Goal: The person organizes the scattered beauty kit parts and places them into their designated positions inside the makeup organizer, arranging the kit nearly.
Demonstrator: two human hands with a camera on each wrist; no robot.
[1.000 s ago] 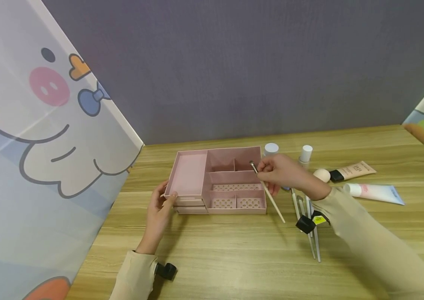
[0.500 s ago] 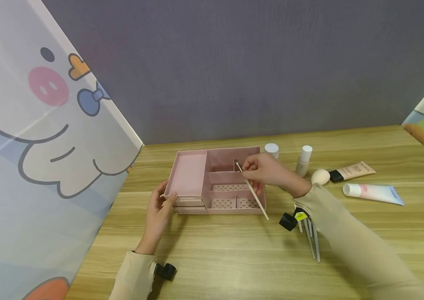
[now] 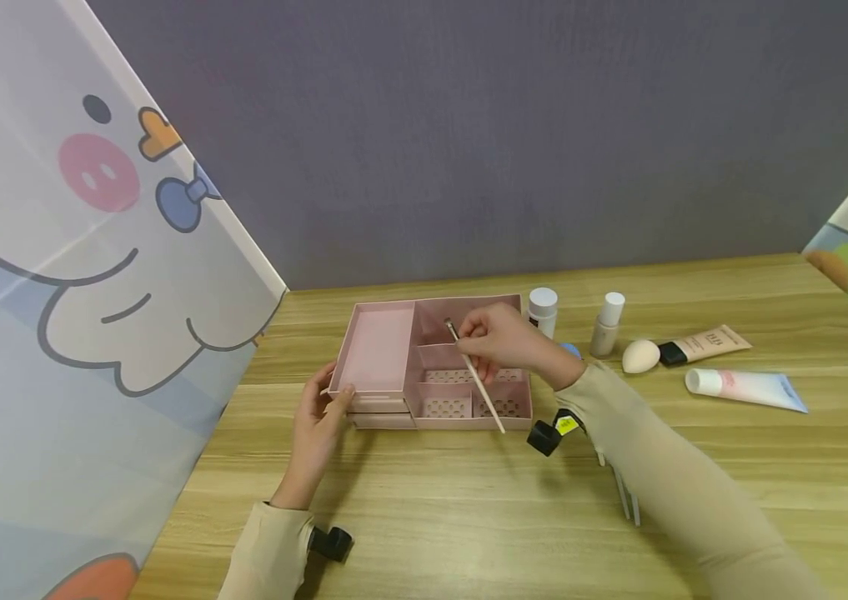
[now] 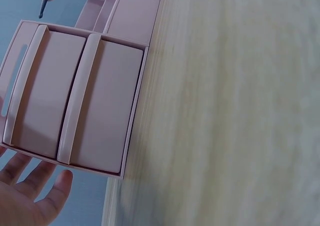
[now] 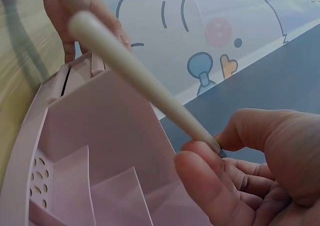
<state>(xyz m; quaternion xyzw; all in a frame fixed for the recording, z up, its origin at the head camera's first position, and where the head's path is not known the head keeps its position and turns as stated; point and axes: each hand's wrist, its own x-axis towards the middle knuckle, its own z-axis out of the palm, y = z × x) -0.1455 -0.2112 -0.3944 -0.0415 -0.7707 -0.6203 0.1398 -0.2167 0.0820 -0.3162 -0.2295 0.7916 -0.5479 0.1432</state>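
Left hand (image 3: 318,421): nearest the viewer, fingers relaxed and open, resting against the front left corner of the pink organiser (image 3: 378,346); holds nothing; loose brushes (image 3: 628,498): lying on the bench (image 3: 469,517) near the front edge, partly hidden by the right sleeve; right hand (image 3: 502,342): above the organiser's right-hand compartments, fingers pinching a thin cream-handled makeup brush (image 3: 478,383), handle slanting towards the viewer, dark tip over the rear compartments; sponge (image 3: 639,355), beige tube (image 3: 704,342) and white tube (image 3: 746,387): lying to the right of the organiser; two small white-capped bottles (image 3: 542,308): upright just beyond the organiser's right rear corner.
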